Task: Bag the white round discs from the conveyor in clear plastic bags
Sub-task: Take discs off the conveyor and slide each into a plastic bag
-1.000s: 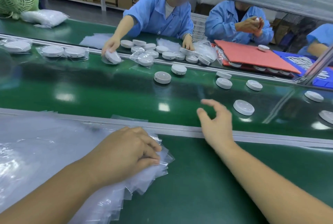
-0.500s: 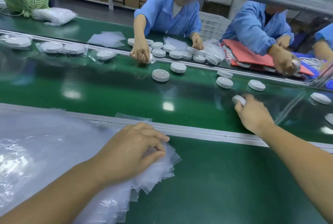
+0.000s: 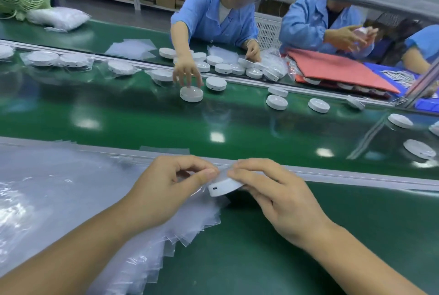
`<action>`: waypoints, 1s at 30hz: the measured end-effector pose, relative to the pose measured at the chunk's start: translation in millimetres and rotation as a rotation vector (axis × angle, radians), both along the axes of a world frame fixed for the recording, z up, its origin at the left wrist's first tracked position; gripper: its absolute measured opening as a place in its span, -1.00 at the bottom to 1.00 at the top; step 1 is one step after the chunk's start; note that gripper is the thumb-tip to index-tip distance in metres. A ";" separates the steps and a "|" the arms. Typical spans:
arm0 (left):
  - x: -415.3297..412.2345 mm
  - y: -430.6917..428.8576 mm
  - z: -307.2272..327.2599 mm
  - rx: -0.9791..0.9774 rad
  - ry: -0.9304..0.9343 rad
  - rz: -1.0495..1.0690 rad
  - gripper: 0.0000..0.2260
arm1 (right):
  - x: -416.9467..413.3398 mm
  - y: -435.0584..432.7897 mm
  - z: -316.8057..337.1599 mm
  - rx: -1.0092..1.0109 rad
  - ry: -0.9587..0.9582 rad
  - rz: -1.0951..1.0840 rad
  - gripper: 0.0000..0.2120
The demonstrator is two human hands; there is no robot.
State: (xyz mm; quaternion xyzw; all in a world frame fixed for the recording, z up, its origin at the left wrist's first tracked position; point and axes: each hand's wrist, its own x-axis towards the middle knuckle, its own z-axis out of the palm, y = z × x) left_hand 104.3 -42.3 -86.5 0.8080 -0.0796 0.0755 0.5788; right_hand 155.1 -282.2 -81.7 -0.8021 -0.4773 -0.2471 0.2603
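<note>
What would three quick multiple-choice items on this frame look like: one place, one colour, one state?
1. Where is the stack of clear plastic bags?
A. under the left hand
B. on the red mat
C. beside the fan

2. What colour is the conveyor belt?
A. grey
B. green
C. blue

3. What is the state of the right hand?
A. empty and open
B. flat on the belt
C. holding a white disc

Answers:
1 A: the left hand rests on the near-side stack while its fingers pinch a bag edge.
2 B: the belt surface is glossy green.
3 C: its fingers are closed on a white disc held against the bag.
</note>
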 end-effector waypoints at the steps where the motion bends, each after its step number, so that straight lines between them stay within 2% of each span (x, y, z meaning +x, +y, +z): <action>1: -0.1 0.0 0.4 -0.040 0.010 -0.021 -0.85 | -0.2 0.9 -1.2 0.035 0.005 0.004 -0.74; 7: -0.4 1.8 1.5 -0.060 0.015 -0.021 -0.89 | 2.9 -8.8 0.1 0.250 0.061 -0.051 -0.76; 13: -4.3 -8.8 6.6 -0.160 0.007 -0.022 -0.91 | -2.7 -5.9 -4.9 0.286 0.061 -0.022 -0.84; 15: -5.4 -10.3 11.5 -0.241 0.019 -0.049 -0.87 | -8.6 -1.3 -4.1 0.412 0.167 -0.067 -0.84; 17: -7.2 -10.8 16.3 -0.315 0.053 -0.137 -0.72 | -14.6 5.1 0.6 0.604 0.386 -0.135 -0.84; 19: -9.8 -14.5 19.0 -0.277 0.055 -0.192 -0.49 | -17.9 11.4 5.3 0.782 0.620 -0.156 -0.84; 21: -12.4 -21.1 18.8 -0.267 0.032 -0.160 -0.41 | -18.9 15.6 6.3 0.852 0.740 -0.159 -0.84; 25: -15.7 -30.5 20.6 -0.283 -0.045 -0.038 -0.58 | -21.0 20.8 10.1 0.763 0.952 -0.026 -0.90; 28: -14.6 -33.1 20.5 -0.403 -0.045 0.091 -0.83 | -23.3 24.1 11.3 0.667 1.094 0.032 -0.74; 30: -14.1 -34.4 19.4 -0.474 -0.010 0.143 -0.90 | -23.4 28.4 10.9 0.654 1.149 0.044 -0.67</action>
